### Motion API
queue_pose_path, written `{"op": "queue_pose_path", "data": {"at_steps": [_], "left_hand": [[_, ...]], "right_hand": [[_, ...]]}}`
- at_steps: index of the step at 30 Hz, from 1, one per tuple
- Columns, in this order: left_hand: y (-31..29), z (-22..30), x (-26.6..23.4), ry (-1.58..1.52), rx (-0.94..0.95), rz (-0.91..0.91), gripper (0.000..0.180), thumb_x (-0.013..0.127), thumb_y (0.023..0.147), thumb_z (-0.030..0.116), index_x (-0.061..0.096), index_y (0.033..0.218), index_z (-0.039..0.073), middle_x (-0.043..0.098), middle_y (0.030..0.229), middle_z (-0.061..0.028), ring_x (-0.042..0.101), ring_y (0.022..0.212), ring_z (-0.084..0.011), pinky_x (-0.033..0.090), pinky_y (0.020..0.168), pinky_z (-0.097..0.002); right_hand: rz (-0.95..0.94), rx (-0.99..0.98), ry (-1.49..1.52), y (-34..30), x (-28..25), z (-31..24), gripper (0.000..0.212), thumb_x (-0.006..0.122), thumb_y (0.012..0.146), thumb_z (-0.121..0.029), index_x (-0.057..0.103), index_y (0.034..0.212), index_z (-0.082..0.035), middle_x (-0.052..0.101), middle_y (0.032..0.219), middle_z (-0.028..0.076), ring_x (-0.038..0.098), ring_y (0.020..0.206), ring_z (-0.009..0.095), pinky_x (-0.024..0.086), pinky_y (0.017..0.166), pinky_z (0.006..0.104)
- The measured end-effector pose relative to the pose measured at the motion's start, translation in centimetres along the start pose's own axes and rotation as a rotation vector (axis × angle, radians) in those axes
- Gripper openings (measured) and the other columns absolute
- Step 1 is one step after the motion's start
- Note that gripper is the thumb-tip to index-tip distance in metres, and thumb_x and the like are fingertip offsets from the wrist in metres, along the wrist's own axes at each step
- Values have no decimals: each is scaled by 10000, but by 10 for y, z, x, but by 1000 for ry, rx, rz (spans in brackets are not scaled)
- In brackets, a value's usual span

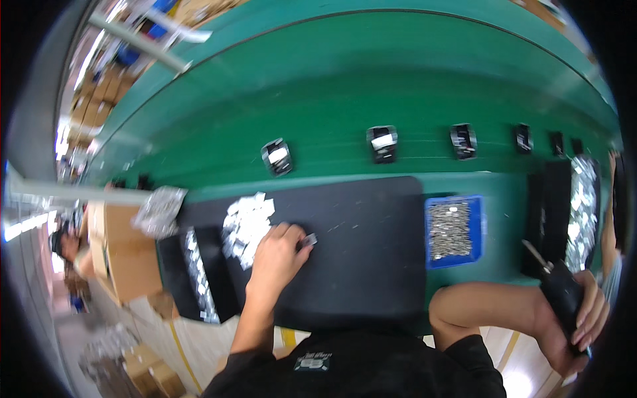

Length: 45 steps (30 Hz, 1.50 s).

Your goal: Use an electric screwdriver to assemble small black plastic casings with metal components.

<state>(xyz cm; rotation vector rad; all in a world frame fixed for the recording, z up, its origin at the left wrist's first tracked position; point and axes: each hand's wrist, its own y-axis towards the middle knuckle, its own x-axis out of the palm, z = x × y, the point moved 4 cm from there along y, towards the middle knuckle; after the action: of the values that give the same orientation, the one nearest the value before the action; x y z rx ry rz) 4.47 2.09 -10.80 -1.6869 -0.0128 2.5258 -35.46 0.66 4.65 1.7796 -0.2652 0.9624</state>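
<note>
My left hand point(275, 255) is over the black work mat, its thumb and fingertips pinching a small dark-and-silver piece point(310, 240). Just left of that hand lies a loose pile of small white-silver pieces point(245, 222). Out at the far right, my right hand point(577, 322) is wrapped round a black screwdriver point(561, 292) with a thick body. Its thin metal shaft point(536, 255) points up and to the left. A blue tray point(475, 255) full of small metal screws or pins sits between my hands, right of the mat point(358, 265).
Several black packs point(383, 144) stand in a row along the green bench point(318, 106). Black boxes with shiny pieces flank the mat at left point(176, 265) and right point(551, 205). Cardboard boxes point(133, 245) and a clear plastic bag point(160, 211) are at left. Other people are at both sides.
</note>
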Motion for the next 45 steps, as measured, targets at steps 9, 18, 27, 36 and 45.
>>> {"op": "queue_pose_path", "data": {"at_steps": [9, 18, 27, 36, 45], "left_hand": [[57, 70, 7, -260, 206, 76, 106, 685, 712, 31, 623, 796, 21, 624, 751, -96, 601, 684, -271, 488, 627, -348], [179, 177, 29, -353, 465, 77, 93, 675, 750, 101, 625, 794, 37, 621, 739, -89, 594, 683, -265, 468, 607, -367], [228, 191, 71, -177, 455, 46, 135, 683, 737, 140, 672, 790, 16, 616, 967, -123, 585, 945, -279, 468, 810, -367], [235, 181, 87, -230, 438, 39, 160, 686, 728, 120, 656, 859, 32, 618, 923, -142, 617, 795, -301, 487, 724, -414], [229, 176, 72, -369, 415, 147, 382, 646, 765, 61, 538, 1130, 39, 604, 1052, -157, 604, 874, -281, 490, 776, -381]], "right_hand": [[-11, -103, -143, -6, 11, 2, 394, 738, 634, -170, 527, 954, -77, 563, 618, -40, 539, 475, 46, 478, 552, 149], [9, -161, -133, -2, 8, -7, 423, 741, 671, -139, 489, 1003, -67, 544, 605, -25, 544, 475, 53, 479, 529, 160], [38, -216, -131, 1, 7, -9, 441, 753, 680, -82, 453, 998, -29, 580, 607, 27, 590, 483, 107, 539, 529, 203], [1, 77, -113, 0, 14, 2, 390, 752, 762, -202, 586, 1113, -179, 564, 681, -48, 543, 561, 59, 460, 565, 174], [-12, 59, -119, -1, 16, 4, 331, 705, 804, -239, 586, 1108, -186, 561, 678, -47, 541, 560, 62, 457, 566, 178]]}}
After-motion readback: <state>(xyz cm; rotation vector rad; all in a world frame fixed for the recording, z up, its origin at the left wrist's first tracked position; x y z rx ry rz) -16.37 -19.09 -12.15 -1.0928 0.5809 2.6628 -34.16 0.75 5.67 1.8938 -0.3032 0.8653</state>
